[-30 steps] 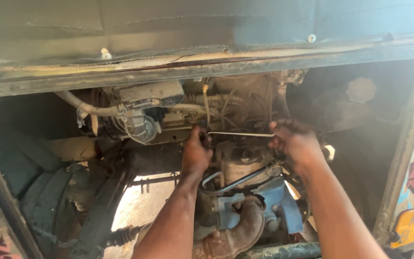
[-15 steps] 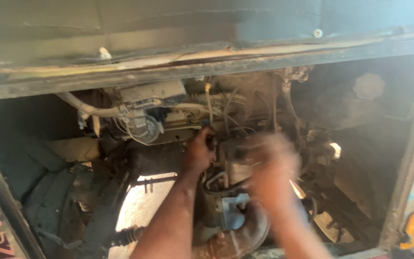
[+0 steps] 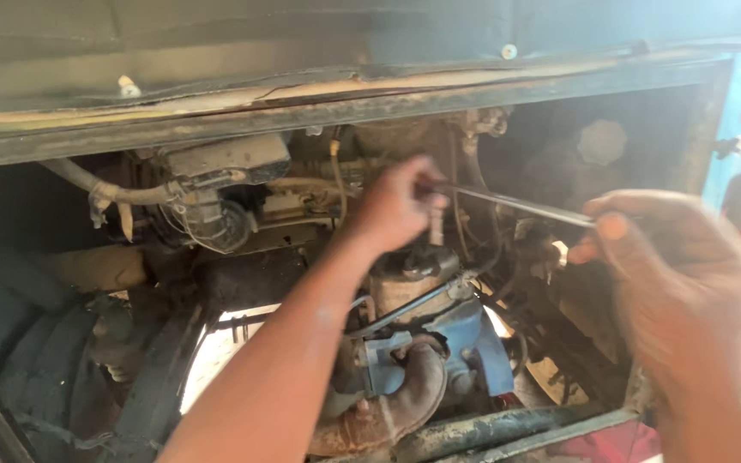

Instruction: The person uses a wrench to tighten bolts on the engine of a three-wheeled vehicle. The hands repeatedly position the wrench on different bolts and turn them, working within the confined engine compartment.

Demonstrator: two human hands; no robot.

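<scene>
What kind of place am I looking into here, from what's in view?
Most likely the open engine bay of a bus or truck. A grimy engine with a rusty exhaust pipe, hoses and wiring sits under a worn metal frame edge, and both hands work a long metal rod.

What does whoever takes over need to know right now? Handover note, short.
Left hand: closed on the inner end of a thin metal rod, above the grimy cylindrical engine part.
Right hand: blurred, fingers at the rod's outer end, grip unclear.
Rod runs roughly level between both hands, inside the open engine bay, above the blue housing and rusty pipe.
Done: rod in place at the fitting.
Left: cannot tell whether anything is loosened.
</scene>
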